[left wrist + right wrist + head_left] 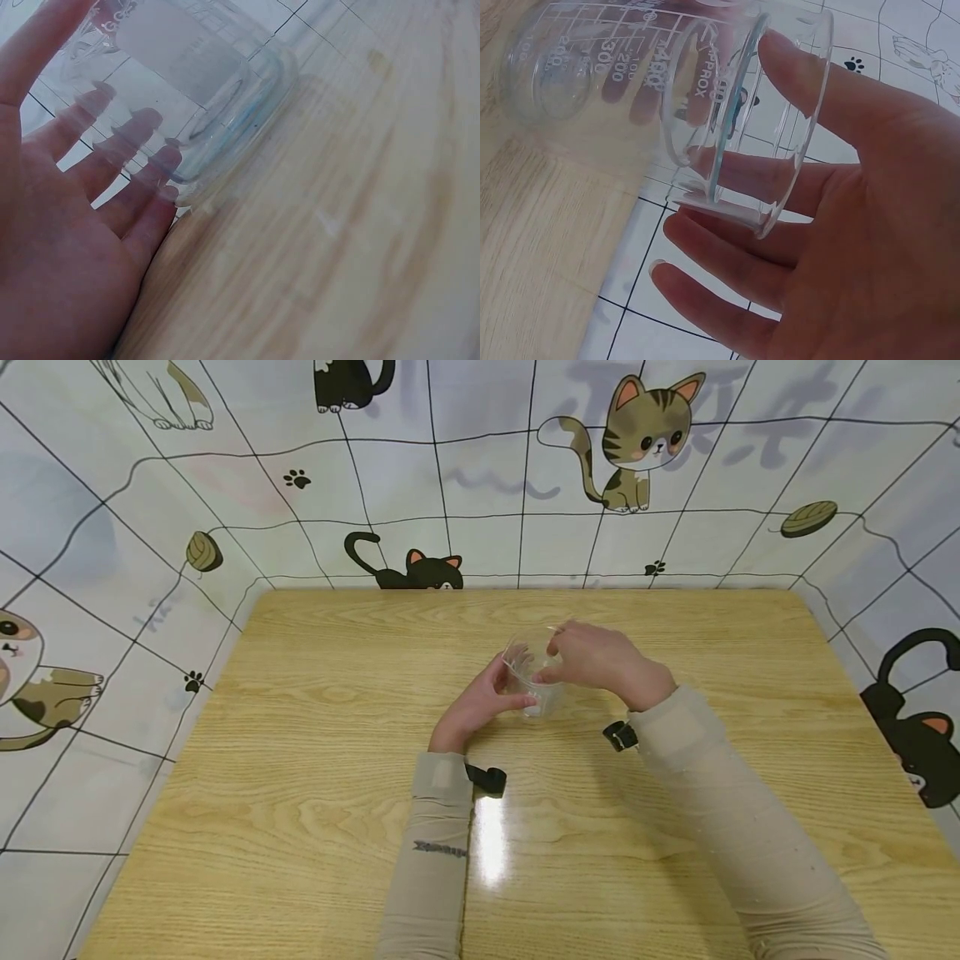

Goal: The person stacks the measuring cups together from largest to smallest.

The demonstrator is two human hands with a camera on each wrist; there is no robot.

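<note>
A large clear glass beaker with white graduation marks stands near the middle of the wooden table. My left hand holds it from the left, thumb in front and fingers seen through the glass in the left wrist view. A smaller clear beaker sits partly inside the large beaker's mouth, its rim sticking out. My right hand pinches that smaller beaker near the rim, between thumb and index finger, while its other fingers spread free below. How deep the inner beaker reaches is hard to tell through the glass.
The wooden table spreads around the hands. White, cat-patterned sheeting with a grid rises at its back and both sides. Black wrist mounts project from both sleeves, near the tabletop.
</note>
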